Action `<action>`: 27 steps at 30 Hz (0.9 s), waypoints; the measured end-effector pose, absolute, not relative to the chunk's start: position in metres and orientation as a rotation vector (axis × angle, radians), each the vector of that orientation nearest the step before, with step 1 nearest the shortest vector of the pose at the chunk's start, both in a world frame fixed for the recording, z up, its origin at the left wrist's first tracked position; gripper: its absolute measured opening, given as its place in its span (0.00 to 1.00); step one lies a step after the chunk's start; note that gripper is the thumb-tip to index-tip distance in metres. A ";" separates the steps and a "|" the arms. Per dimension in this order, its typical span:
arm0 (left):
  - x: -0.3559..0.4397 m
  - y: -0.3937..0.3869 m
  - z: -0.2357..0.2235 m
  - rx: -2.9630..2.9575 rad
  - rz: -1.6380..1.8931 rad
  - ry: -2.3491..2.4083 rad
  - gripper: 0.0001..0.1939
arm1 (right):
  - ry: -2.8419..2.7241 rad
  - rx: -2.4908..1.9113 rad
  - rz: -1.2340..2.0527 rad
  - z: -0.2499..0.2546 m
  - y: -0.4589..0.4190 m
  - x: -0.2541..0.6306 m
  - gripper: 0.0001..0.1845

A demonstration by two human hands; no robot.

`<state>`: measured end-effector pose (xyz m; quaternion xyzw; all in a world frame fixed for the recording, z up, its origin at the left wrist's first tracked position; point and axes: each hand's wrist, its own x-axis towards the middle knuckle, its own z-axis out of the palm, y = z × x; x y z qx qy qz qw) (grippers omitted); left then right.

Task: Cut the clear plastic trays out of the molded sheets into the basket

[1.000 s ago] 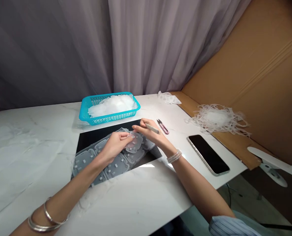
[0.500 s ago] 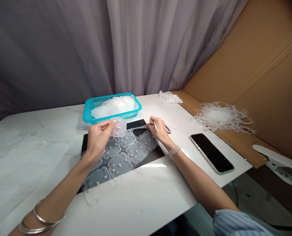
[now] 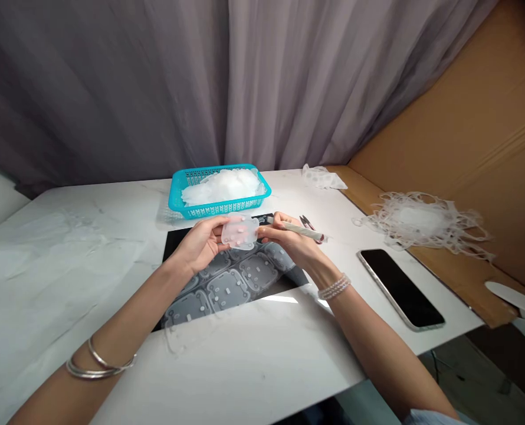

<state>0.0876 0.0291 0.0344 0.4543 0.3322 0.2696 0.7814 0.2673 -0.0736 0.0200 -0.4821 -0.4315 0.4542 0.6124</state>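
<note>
A small translucent silicone pad with raised nubs is held up by my left hand, its fingers closed on the pad's left edge. My right hand grips a pale pen-like stick, and its fingertips touch the pad's right edge. Beneath both hands lies a translucent moulded sheet of joined pads, spread over a black mat. One corner of the sheet hangs past the mat's near edge onto the table. The stick's tip is hard to make out.
Behind the mat stands a blue basket with translucent pieces heaped in it. Thread snips lie beyond my right hand. A phone rests to the right. A tangle of clear trimmings and a smaller scrap lie near the cardboard.
The pad came away from the sheet in my left hand and was lifted. My hands, apart half a second ago, now meet at it. The view has shifted left.
</note>
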 end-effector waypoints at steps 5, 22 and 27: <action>0.088 0.027 0.037 0.977 0.545 0.709 0.14 | -0.988 -1.094 1.023 0.022 -0.076 0.269 0.23; 0.089 0.021 0.034 0.696 0.336 0.517 0.33 | -1.156 -1.260 0.526 0.030 -0.083 0.259 0.24; 0.088 0.022 0.038 0.623 0.350 0.537 0.32 | -0.838 -1.134 0.597 0.021 -0.076 0.280 0.19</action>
